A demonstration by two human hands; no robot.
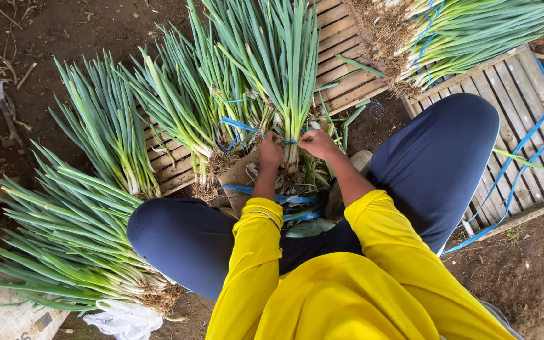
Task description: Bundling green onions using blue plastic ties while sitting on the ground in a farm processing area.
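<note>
A bunch of green onions (288, 69) stands upright between my knees, roots down. A blue plastic strap (237, 129) runs around its white stems. My left hand (270, 151) grips the strap on the left side of the stems. On the right side my right hand (318, 143) pinches the strap's other end against the stems. Both hands are close together, fingers closed. My yellow sleeves and dark blue trousers fill the lower part of the view.
More green onion bunches (105, 135) lean on a wooden pallet (341, 38) ahead. A loose pile (70, 239) lies at lower left beside a white sack (1, 311). A second pallet (517, 94) at right carries a tied bunch (461, 31) and blue straps.
</note>
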